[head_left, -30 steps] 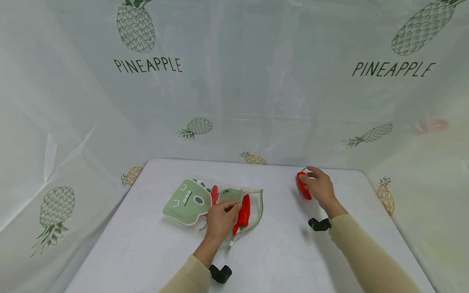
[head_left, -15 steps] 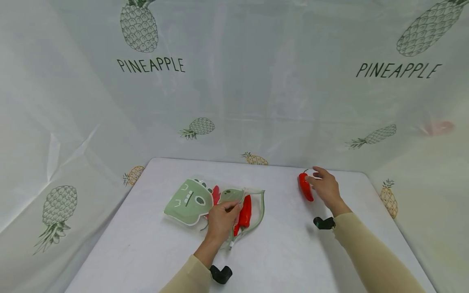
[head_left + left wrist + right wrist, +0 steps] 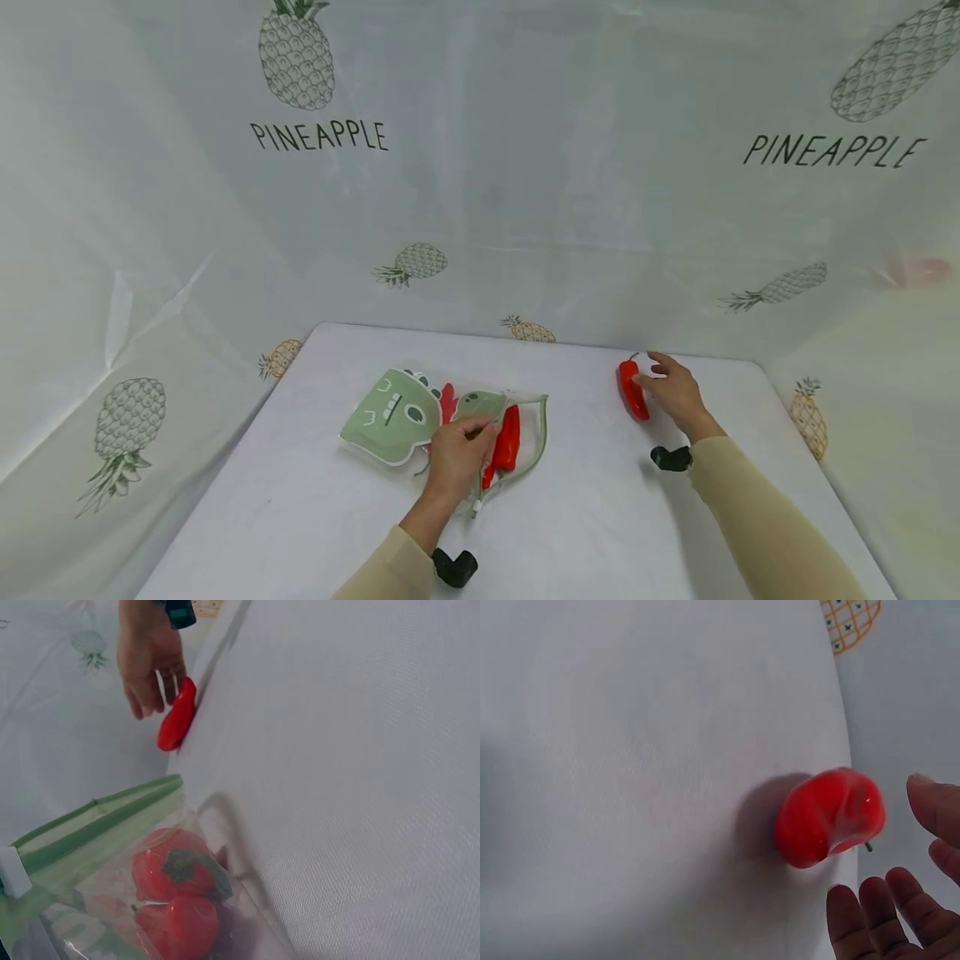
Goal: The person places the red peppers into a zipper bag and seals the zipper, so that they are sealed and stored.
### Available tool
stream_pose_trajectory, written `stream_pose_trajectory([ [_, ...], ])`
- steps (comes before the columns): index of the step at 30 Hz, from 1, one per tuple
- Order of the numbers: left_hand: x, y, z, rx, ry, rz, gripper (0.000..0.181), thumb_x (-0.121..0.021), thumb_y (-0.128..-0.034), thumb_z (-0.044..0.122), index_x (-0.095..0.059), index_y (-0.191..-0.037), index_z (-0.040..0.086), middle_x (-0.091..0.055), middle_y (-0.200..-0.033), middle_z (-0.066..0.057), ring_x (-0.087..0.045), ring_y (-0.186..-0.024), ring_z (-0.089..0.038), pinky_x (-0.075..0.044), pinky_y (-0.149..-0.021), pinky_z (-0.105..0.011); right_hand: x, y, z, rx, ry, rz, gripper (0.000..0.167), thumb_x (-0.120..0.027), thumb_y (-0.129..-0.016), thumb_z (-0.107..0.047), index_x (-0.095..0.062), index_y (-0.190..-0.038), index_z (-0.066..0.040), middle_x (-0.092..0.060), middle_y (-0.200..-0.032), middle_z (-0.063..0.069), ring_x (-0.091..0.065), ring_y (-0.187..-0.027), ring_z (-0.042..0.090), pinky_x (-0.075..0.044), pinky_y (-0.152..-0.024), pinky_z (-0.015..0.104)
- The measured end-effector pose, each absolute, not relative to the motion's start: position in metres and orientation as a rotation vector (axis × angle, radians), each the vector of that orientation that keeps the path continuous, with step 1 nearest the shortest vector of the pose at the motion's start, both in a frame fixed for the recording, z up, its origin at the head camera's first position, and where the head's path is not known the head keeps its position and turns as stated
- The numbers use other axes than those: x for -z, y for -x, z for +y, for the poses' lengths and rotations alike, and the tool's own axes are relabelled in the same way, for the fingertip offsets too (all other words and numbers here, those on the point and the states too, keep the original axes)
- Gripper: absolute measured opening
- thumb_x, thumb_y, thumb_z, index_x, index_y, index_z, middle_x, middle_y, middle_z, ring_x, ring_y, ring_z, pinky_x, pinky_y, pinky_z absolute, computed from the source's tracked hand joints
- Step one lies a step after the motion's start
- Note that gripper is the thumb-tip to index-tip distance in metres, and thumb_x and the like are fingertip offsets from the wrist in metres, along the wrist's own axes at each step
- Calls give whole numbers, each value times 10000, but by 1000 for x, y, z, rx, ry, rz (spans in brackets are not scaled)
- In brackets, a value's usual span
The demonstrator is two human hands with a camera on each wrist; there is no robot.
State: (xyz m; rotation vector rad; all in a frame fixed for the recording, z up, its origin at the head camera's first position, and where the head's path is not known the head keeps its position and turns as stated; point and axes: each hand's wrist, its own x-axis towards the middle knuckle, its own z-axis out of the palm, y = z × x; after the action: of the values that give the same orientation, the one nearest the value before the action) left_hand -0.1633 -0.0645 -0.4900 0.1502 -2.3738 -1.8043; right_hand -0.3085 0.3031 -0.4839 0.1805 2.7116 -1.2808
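A clear zip bag with a green dinosaur print [image 3: 393, 417] lies on the table left of the middle. Its green-edged mouth [image 3: 97, 817] gapes to the right, and red peppers [image 3: 508, 437] show inside. My left hand [image 3: 459, 454] pinches the near rim of that mouth between thumb and fingers. On the table toward the back right is a single red chili pepper [image 3: 632, 390] with a thin stem. My right hand [image 3: 675, 398] is just right of it, fingers loosely spread; in the right wrist view the fingers [image 3: 881, 911] stand apart from the pepper.
The white table [image 3: 570, 533] ends at a back edge close behind the loose pepper. Pale curtains with pineapple prints [image 3: 408, 262] hang behind and on both sides. A black strap piece [image 3: 455, 568] sits at my left wrist.
My right hand has let go of the chili pepper and drawn a little to the right of it. The left hand keeps its pinch on the bag. The head view has shifted slightly.
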Motion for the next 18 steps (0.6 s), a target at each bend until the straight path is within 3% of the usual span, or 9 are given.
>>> stream_pose_trajectory([
  [9, 494, 164, -64, 1769, -128, -2384, 179, -755, -977, 200, -841, -1118, 130, -713, -804, 7, -604, -722, -109, -524, -587, -186, 497, 313, 307, 1246, -200, 2667, 770, -619, -1054, -304, -232, -1668, -46, -352, -1597, 361, -496, -1327, 493, -511, -1080, 585],
  [18, 493, 164, -65, 1780, -129, -2386, 184, -752, -983, 214, -839, -1126, 138, -670, -724, 15, -596, -668, -102, -506, -558, -184, 503, 321, 297, 1168, -163, 2648, 816, -639, -1033, -290, -196, -1659, -12, -394, -1553, 366, -450, -1371, 532, -510, -1073, 619],
])
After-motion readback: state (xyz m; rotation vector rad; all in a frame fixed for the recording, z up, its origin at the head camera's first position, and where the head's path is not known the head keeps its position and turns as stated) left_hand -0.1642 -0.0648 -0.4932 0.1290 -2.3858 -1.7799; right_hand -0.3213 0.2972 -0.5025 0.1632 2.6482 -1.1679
